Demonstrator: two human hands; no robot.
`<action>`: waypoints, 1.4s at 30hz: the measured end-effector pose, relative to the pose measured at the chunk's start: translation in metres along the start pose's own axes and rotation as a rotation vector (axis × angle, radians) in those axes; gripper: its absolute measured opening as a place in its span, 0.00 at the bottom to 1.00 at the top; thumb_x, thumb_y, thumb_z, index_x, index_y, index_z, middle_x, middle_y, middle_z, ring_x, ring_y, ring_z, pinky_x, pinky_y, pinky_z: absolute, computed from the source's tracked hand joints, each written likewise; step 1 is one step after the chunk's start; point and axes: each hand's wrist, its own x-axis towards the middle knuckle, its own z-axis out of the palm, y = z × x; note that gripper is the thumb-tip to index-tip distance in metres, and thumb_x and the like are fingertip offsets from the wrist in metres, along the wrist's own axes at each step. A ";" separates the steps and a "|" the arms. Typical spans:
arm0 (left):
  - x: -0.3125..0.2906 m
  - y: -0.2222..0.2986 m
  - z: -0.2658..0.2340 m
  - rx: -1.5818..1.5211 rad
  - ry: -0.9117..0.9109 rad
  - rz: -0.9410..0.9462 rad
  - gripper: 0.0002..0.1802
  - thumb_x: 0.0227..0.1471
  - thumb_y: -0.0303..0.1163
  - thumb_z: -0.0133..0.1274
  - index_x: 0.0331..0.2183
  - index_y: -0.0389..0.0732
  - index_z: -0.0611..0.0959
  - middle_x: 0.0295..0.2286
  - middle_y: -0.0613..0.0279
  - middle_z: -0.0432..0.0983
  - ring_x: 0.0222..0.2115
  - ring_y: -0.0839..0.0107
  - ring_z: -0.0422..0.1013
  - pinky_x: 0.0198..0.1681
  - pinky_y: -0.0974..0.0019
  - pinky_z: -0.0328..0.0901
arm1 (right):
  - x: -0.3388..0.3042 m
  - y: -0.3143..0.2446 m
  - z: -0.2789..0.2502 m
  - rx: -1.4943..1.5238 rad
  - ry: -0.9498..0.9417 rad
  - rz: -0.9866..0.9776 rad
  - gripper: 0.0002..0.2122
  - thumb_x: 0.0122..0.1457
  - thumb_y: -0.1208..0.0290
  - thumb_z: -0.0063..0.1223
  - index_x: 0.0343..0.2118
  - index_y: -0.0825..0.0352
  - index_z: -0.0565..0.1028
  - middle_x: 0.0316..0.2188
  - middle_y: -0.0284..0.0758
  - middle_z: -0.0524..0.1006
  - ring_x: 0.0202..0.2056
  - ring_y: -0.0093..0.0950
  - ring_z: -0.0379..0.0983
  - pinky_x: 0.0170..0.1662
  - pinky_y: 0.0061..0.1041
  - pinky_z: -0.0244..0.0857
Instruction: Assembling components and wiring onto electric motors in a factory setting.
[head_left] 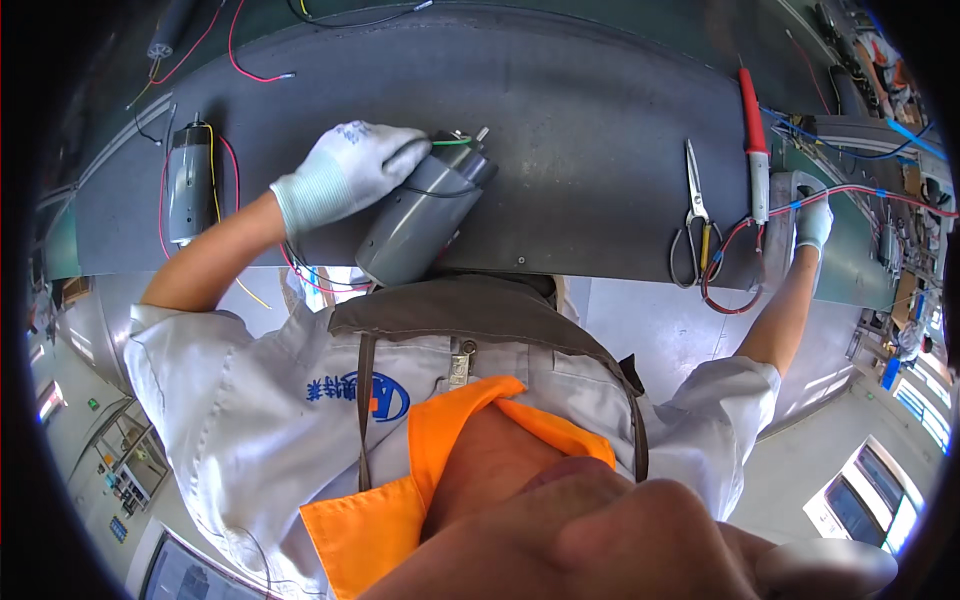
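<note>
A grey cylindrical motor (pixel 415 235) leans tilted at the near edge of the workbench, its shaft end pointing up and to the right. My left hand (pixel 355 168), in a white glove, is closed at that end, its thumb and fingers pinching a short green wire (pixel 452 142) there. A dark wire runs round the motor's body. Far to the right, my gloved right hand (pixel 815 222) reaches to a grey open-topped container (pixel 778 225). Its fingers are largely hidden by the container and the red wires.
A second grey motor (pixel 190 185) with red and yellow leads stands at the left. Scissors (pixel 694 215) lie right of the middle, near a red-and-white soldering iron (pixel 755 145) with a coiled red cord. Loose wires and another motor (pixel 168 30) lie along the far side.
</note>
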 end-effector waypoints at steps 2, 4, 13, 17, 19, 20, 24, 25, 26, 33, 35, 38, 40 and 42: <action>0.016 0.008 -0.027 -0.204 -0.285 -0.168 0.23 0.65 0.46 0.44 0.46 0.37 0.80 0.38 0.44 0.80 0.41 0.49 0.76 0.46 0.51 0.69 | -0.013 0.030 0.002 0.155 -0.013 0.171 0.12 0.56 0.59 0.59 0.41 0.54 0.85 0.34 0.42 0.83 0.38 0.42 0.81 0.43 0.38 0.72; 0.016 0.013 -0.040 -0.095 -0.325 -0.142 0.28 0.63 0.53 0.46 0.46 0.36 0.80 0.36 0.44 0.81 0.41 0.47 0.76 0.45 0.51 0.70 | -0.019 -0.010 -0.015 0.040 0.016 0.208 0.15 0.54 0.55 0.60 0.40 0.56 0.85 0.32 0.42 0.83 0.37 0.41 0.81 0.41 0.38 0.72; 0.049 0.024 -0.084 -0.313 -0.869 -0.564 0.27 0.57 0.52 0.57 0.29 0.34 0.83 0.19 0.55 0.77 0.17 0.64 0.75 0.20 0.62 0.68 | -0.167 -0.223 -0.207 1.112 0.086 0.147 0.11 0.59 0.71 0.62 0.42 0.70 0.82 0.32 0.31 0.83 0.29 0.16 0.75 0.31 0.17 0.68; 0.049 0.019 -0.084 -0.531 -0.774 -0.627 0.18 0.57 0.43 0.57 0.28 0.37 0.82 0.16 0.62 0.75 0.13 0.74 0.71 0.15 0.70 0.64 | -0.200 -0.309 -0.191 1.550 -0.421 0.103 0.11 0.60 0.72 0.61 0.43 0.72 0.80 0.36 0.36 0.83 0.31 0.21 0.79 0.27 0.17 0.72; 0.048 0.022 -0.083 -0.546 -0.734 -0.634 0.17 0.57 0.43 0.57 0.28 0.37 0.82 0.16 0.63 0.75 0.12 0.75 0.71 0.14 0.70 0.63 | -0.207 -0.336 -0.177 1.691 -0.546 0.108 0.12 0.60 0.74 0.61 0.44 0.74 0.79 0.37 0.38 0.83 0.33 0.23 0.80 0.27 0.18 0.74; 0.045 0.021 -0.083 -0.572 -0.703 -0.640 0.17 0.56 0.43 0.57 0.27 0.37 0.82 0.16 0.63 0.75 0.12 0.75 0.70 0.14 0.70 0.62 | -0.208 -0.351 -0.170 1.742 -0.635 0.126 0.12 0.60 0.75 0.60 0.44 0.75 0.78 0.37 0.39 0.83 0.34 0.24 0.81 0.27 0.19 0.75; 0.035 0.009 -0.081 -0.592 -0.686 -0.579 0.19 0.55 0.46 0.57 0.26 0.40 0.84 0.14 0.70 0.69 0.12 0.82 0.61 0.15 0.74 0.55 | -0.234 -0.414 -0.157 2.091 -0.809 0.148 0.11 0.61 0.77 0.58 0.44 0.74 0.77 0.38 0.41 0.82 0.35 0.28 0.81 0.33 0.25 0.79; 0.035 0.015 -0.085 -0.582 -0.689 -0.626 0.20 0.55 0.49 0.57 0.27 0.41 0.85 0.13 0.72 0.67 0.12 0.83 0.58 0.15 0.76 0.53 | -0.244 -0.430 -0.157 2.130 -0.790 0.149 0.09 0.61 0.76 0.58 0.43 0.73 0.77 0.39 0.40 0.82 0.37 0.27 0.81 0.37 0.27 0.79; 0.034 0.011 -0.087 -0.643 -0.760 -0.605 0.20 0.55 0.50 0.57 0.28 0.42 0.85 0.14 0.72 0.67 0.12 0.84 0.58 0.15 0.76 0.53 | -0.257 -0.445 -0.152 2.070 -0.653 0.050 0.08 0.60 0.78 0.58 0.43 0.70 0.78 0.38 0.38 0.81 0.35 0.28 0.80 0.36 0.28 0.77; 0.027 0.024 -0.094 -0.639 -0.712 -0.713 0.29 0.61 0.58 0.47 0.26 0.43 0.84 0.14 0.69 0.68 0.12 0.82 0.60 0.15 0.75 0.54 | -0.254 -0.463 -0.146 0.925 0.075 -1.203 0.10 0.47 0.73 0.58 0.35 0.63 0.78 0.38 0.36 0.79 0.34 0.33 0.78 0.33 0.31 0.73; 0.024 0.020 -0.085 -0.662 -0.678 -0.705 0.30 0.61 0.58 0.45 0.24 0.42 0.82 0.15 0.66 0.71 0.13 0.79 0.65 0.15 0.73 0.55 | -0.253 -0.466 -0.151 0.865 0.133 -1.244 0.09 0.47 0.73 0.57 0.34 0.63 0.78 0.38 0.35 0.78 0.34 0.32 0.77 0.32 0.30 0.73; 0.021 0.021 -0.072 -0.620 -0.547 -0.755 0.28 0.61 0.54 0.45 0.24 0.40 0.81 0.16 0.65 0.71 0.13 0.77 0.67 0.14 0.72 0.56 | -0.251 -0.470 -0.157 0.784 0.154 -1.275 0.11 0.46 0.73 0.57 0.34 0.64 0.77 0.38 0.36 0.78 0.34 0.31 0.77 0.32 0.29 0.73; 0.020 0.016 -0.057 -0.616 -0.507 -0.749 0.26 0.61 0.50 0.46 0.23 0.39 0.80 0.16 0.63 0.72 0.13 0.75 0.67 0.13 0.69 0.58 | -0.250 -0.472 -0.159 0.769 0.114 -1.270 0.12 0.44 0.73 0.57 0.35 0.65 0.76 0.39 0.37 0.79 0.34 0.32 0.78 0.32 0.29 0.74; 0.018 0.010 -0.040 -0.650 -0.262 -0.753 0.26 0.61 0.50 0.46 0.23 0.38 0.80 0.17 0.62 0.73 0.12 0.74 0.67 0.13 0.67 0.59 | -0.247 -0.475 -0.160 0.768 0.179 -1.302 0.11 0.44 0.73 0.56 0.34 0.64 0.76 0.40 0.35 0.78 0.35 0.31 0.78 0.31 0.29 0.74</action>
